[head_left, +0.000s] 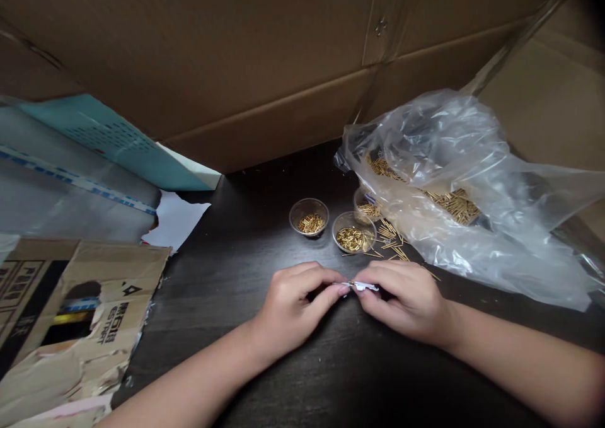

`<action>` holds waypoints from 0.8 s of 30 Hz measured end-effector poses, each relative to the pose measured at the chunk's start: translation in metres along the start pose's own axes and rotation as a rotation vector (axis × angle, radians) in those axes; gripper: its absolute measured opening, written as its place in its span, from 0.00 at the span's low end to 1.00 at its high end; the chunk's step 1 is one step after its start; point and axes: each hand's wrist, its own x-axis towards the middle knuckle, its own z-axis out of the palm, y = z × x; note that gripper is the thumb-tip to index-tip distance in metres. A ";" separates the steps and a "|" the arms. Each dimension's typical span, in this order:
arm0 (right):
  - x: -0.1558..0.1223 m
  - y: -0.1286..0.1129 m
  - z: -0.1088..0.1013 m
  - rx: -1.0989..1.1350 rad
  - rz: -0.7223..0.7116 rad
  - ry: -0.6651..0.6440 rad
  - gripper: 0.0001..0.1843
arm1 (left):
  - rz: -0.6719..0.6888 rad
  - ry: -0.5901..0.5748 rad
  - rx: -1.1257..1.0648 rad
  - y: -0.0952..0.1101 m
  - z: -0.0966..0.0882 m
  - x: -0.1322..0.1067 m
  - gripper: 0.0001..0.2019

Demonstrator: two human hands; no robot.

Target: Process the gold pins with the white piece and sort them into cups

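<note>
My left hand (295, 295) and my right hand (401, 295) meet just above the dark table, thumbs and forefingers pinched shut. Between their fingertips a tiny brass pin (351, 283) shows, mostly hidden by the fingers. A crumpled scrap of white paper (366, 286) is pinched in my right fingers, and a bit of whitish material also shows at the left fingertips. Beyond the hands stand clear plastic cups: a left cup (309, 204) and a front cup (354, 220) with short brass pieces, and a rear cup (359, 198) with brass pins. Loose brass pins (390, 232) lie beside them.
A clear plastic bag (472, 144) with many brass pins (454, 206) spreads over the right side. Cardboard walls (236, 56) enclose the back and right. At left are a torn carton (137, 289), a light-blue box (113, 132) and torn white paper (177, 220) on the table (227, 245).
</note>
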 end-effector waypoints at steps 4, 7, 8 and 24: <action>0.001 0.000 0.001 0.001 -0.012 -0.002 0.05 | 0.018 0.025 0.019 -0.001 0.004 -0.002 0.02; 0.001 0.000 0.001 0.000 -0.010 -0.007 0.05 | -0.008 0.043 0.023 -0.003 0.007 -0.004 0.02; 0.001 0.000 0.001 0.000 -0.006 -0.012 0.05 | -0.018 0.036 0.024 -0.003 0.008 -0.004 0.02; 0.002 0.003 -0.003 0.247 0.102 -0.100 0.07 | -0.015 -0.008 -0.029 0.002 0.003 0.000 0.07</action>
